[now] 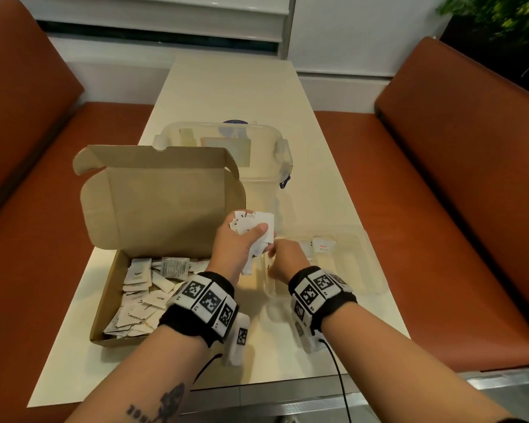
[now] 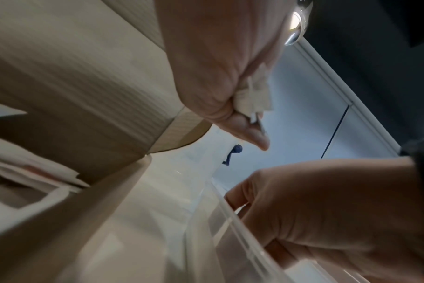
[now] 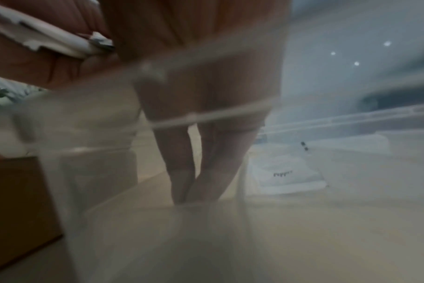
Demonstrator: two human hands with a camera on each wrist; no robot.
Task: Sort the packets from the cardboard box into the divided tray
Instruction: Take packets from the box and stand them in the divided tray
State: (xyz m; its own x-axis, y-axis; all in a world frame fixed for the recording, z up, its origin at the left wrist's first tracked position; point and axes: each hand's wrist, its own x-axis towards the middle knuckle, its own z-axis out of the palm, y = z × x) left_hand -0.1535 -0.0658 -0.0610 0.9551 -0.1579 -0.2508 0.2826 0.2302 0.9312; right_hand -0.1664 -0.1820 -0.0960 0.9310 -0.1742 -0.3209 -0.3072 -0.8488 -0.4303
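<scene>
Head view: left hand (image 1: 237,244) raised at frame centre, fingers curled round a bundle of packets (image 1: 252,228); right hand (image 1: 283,259) just right of it and lower, reaching down into the nearest compartment of the divided tray (image 1: 361,288), which lies right of centre; fingers hidden behind the knuckles, so cannot tell whether pinching a packet or already empty; cardboard box (image 1: 116,276) at lower left, lid up, many packets left inside; a few packets already in the tray's farther compartments; clear lidded tub (image 1: 275,166) behind on the table (image 1: 226,93).

Left wrist view: left hand at top, gripping the crumpled bundle; right hand at lower right, over the tray's clear rim; box wall filling the left side.

Right wrist view, blurred: fingers (image 3: 201,172) close together and pointing straight down to the tray floor; nothing legible between them; a packet lying flat to the right; the bundle at upper left.

Judged: bundle sits up and left of the right hand, almost touching; a short reach for the next packet; right hand nearer the tray.
</scene>
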